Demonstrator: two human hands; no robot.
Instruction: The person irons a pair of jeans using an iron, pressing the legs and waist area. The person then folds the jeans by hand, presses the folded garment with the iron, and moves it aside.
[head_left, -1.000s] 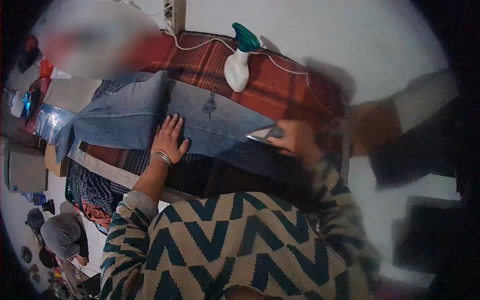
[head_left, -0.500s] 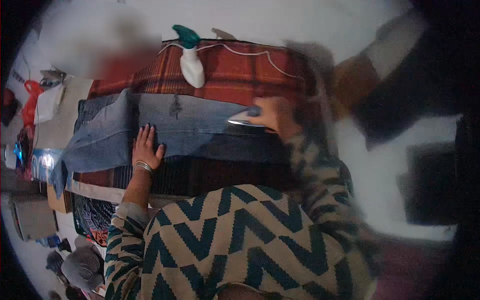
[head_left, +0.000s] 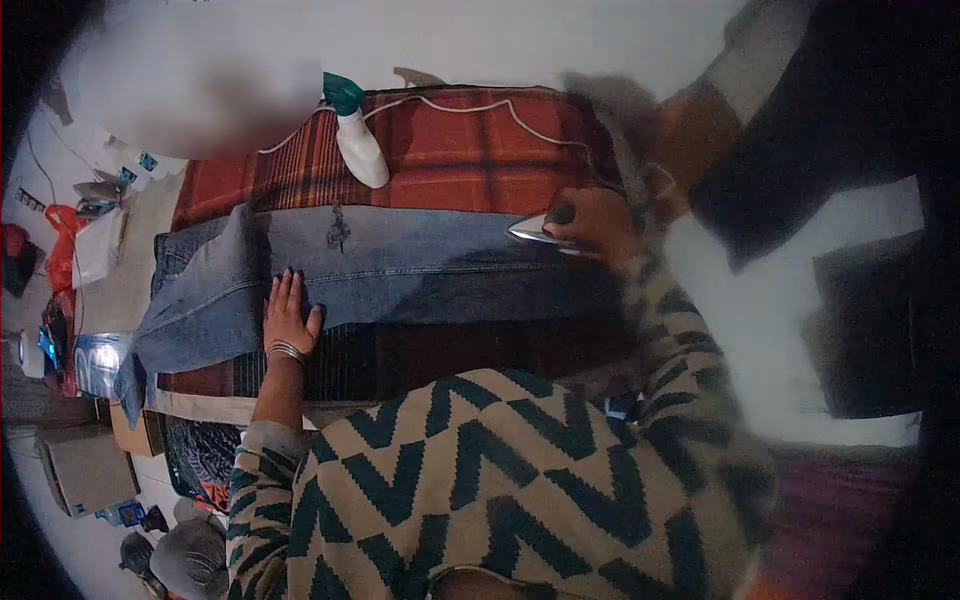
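A pair of blue jeans [head_left: 400,245] lies stretched sideways over a red plaid blanket [head_left: 450,150]. My left hand [head_left: 291,318] rests flat on the denim, fingers spread, with bangles at the wrist. Further right, my right hand [head_left: 598,228] is wrapped round the handle of a clothes iron [head_left: 540,232]. Its shiny soleplate tip points left over the upper part of the jeans leg. The rest of the iron is hidden by the hand. A frayed patch [head_left: 338,228] shows on the denim between the hands.
Beyond the jeans, a white spray bottle [head_left: 362,152] with a green head lies on the blanket. A white cord [head_left: 470,106] runs along the far edge. At left are a red plastic bag [head_left: 62,250] and a cardboard box [head_left: 138,430]; a grey cap [head_left: 190,560] is lower left.
My right hand has moved the iron to the right along the jeans leg. The left hand stays flat in nearly the same place. The camera view has shifted slightly.
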